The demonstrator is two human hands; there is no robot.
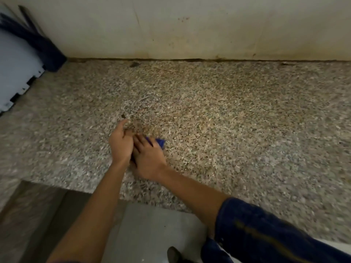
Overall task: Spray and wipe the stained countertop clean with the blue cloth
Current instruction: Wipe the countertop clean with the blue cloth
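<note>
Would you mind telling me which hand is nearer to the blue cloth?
Right. The right hand lies flat on the blue cloth, covering most of it; the left hand sits just left of it.

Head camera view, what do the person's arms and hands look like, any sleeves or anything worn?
The right arm wears a dark blue denim-like sleeve with yellowish stitching, pushed up so the forearm is bare. The left arm is bare as far as the frame shows. Neither the left hand nor the right hand shows gloves, rings or a watch; blur hides finer detail.
</note>
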